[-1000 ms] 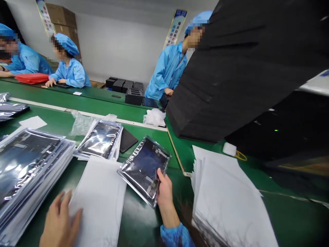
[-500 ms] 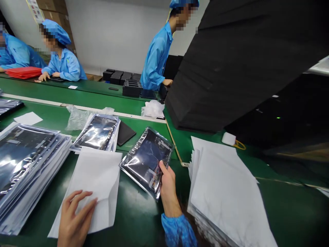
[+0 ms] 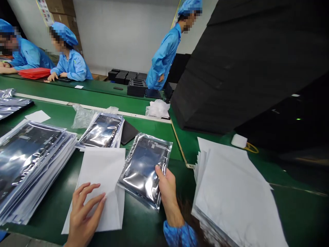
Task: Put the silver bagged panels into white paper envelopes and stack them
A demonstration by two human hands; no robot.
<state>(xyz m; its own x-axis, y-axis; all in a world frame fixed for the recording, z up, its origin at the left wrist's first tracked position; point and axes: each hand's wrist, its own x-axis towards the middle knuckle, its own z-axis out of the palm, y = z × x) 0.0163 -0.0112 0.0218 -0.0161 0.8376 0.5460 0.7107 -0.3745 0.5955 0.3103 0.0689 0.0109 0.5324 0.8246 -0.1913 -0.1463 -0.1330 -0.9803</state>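
My right hand (image 3: 167, 192) grips the lower edge of a silver anti-static bag (image 3: 144, 169), which has a dark flat device inside and lies partly on the green bench. My left hand (image 3: 84, 213) rests on a white sheet (image 3: 101, 171) with its fingers spread, and the sheet's lower part looks folded. The bag's edge lies against the sheet's right side. To the left is a tall stack of silver bags (image 3: 31, 161), and another smaller stack (image 3: 101, 130) lies beyond the sheet. A pile of white sheets (image 3: 231, 192) lies right of my right hand.
A black slab (image 3: 128, 132) lies beside the smaller stack. A large black foam sheet (image 3: 239, 68) looms at upper right. Beyond the bench, co-workers in blue smocks (image 3: 72, 65) stand near black trays (image 3: 136, 87). A white plastic bag (image 3: 157, 108) sits on the bench edge.
My left hand has moved up and right onto the white sheet, its fingers spreading. The bag in my right hand now sits straighter, and the view has shifted slightly.
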